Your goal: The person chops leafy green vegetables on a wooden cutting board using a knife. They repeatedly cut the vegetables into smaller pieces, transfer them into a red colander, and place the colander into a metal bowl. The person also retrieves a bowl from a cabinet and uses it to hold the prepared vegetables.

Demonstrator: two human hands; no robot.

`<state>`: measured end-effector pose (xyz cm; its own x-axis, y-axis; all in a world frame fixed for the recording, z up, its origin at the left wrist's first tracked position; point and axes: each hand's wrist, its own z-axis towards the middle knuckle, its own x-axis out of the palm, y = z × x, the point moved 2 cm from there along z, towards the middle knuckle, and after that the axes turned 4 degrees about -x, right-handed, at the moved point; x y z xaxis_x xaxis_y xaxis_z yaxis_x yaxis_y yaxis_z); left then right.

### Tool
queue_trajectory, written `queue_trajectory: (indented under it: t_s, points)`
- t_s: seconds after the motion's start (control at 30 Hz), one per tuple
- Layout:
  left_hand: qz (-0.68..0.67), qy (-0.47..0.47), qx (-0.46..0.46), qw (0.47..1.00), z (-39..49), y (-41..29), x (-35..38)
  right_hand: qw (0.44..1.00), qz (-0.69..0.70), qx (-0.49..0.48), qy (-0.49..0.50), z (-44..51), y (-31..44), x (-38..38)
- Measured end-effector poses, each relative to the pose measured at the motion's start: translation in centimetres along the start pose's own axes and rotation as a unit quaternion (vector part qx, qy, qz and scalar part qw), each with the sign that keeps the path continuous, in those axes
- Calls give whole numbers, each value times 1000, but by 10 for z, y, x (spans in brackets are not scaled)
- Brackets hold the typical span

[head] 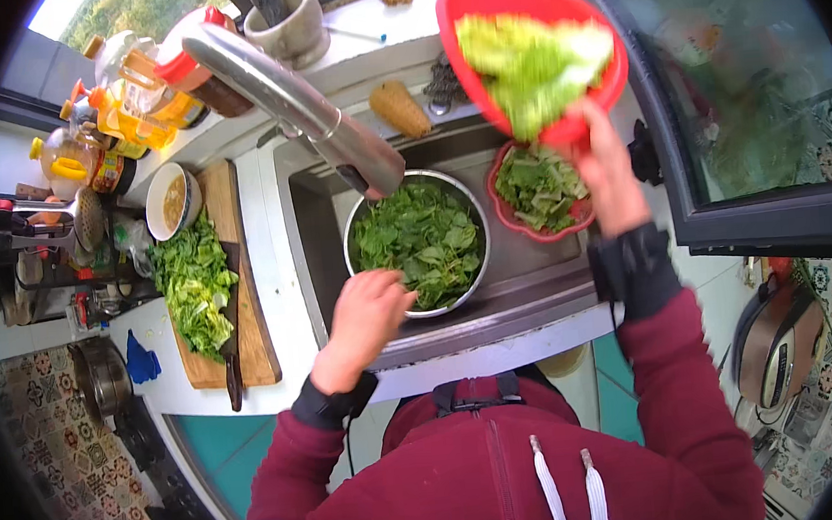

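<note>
My right hand (610,171) grips the near edge of a red plastic basin (458,44), which is raised and tilted above the sink's right part and holds pale green lettuce leaves (532,60). Below it, a red scalloped basket (504,220) with cut greens sits in the sink. My left hand (372,311) is at the lower left rim of a round metal bowl (487,254) full of dark leafy greens (421,237); its fingers are partly spread and hold nothing that I can see.
The metal faucet (301,108) reaches over the bowl. Left of the sink (314,268), a wooden cutting board (261,345) carries chopped greens (199,292), a knife (234,369) and a white bowl (174,200). Bottles and a stone mortar (292,31) line the ledge. An opened window (677,129) stands at right.
</note>
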<state>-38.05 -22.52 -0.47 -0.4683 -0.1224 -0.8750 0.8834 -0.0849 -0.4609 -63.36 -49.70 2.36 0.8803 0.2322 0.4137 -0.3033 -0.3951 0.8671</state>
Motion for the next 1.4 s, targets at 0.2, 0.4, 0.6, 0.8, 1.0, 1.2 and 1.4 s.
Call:
queue_trajectory:
  t_s: [0.2, 0.4, 0.6, 0.8, 1.0, 1.2, 1.4]
  points:
    - [-8, 25, -299, 954, -136, 4, -15, 993, 20, -75, -86, 154, 33, 62]
    - [-50, 122, -353, 926, -163, -16, 10, 999, 4, -48, -22, 196, 17, 52]
    - [-38, 62, -288, 955, -133, -1, 19, 998, -57, 2, -31, 45, -51, -52]
    - [-30, 116, -209, 971, -95, 6, 35, 929, -62, 108, -349, -68, -138, -173]
    - [-50, 158, -146, 975, -78, -18, 48, 930, -69, 174, -315, -21, -185, -171]
    - [-49, 182, -204, 961, -88, -24, 39, 962, 49, 134, -234, -33, -196, -184]
    - [-77, 48, -155, 984, -26, -27, 28, 932, 97, 238, -256, -73, -174, -171]
